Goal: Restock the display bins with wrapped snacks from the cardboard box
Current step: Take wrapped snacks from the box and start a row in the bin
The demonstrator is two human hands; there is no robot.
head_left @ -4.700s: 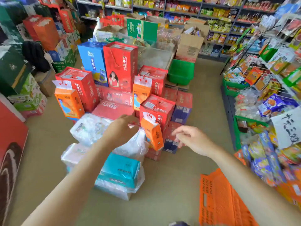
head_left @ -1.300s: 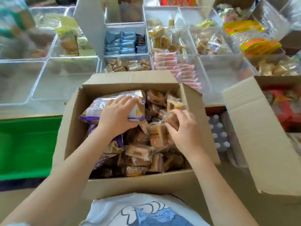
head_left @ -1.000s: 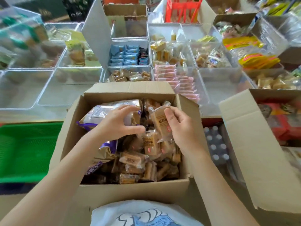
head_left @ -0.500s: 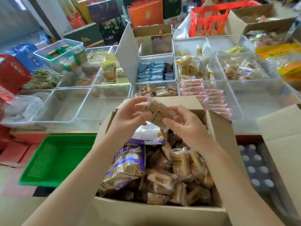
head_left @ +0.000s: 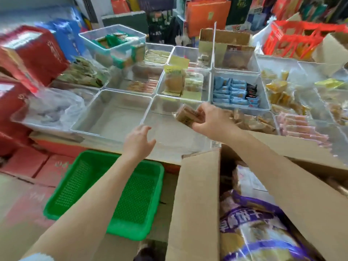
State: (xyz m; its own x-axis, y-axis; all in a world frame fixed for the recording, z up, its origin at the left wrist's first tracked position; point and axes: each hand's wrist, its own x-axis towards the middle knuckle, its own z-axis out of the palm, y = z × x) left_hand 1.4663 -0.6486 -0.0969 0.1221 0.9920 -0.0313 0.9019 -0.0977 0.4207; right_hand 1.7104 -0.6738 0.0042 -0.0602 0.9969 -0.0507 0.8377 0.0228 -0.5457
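Above the clear bin [head_left: 150, 108] at frame centre, your right hand [head_left: 212, 121] now grips the wrapped snacks [head_left: 186, 115] lifted from the cardboard box [head_left: 194, 204], your left hand [head_left: 138, 141] released and empty, so dropping comes next.

My single head-worn wide-angle camera looks forward and steeply down, close over both forearms, across the clear display bins [head_left: 120, 117] toward stacked gift boxes [head_left: 207, 16]; the cardboard box [head_left: 195, 204] crowds its lower right corner.
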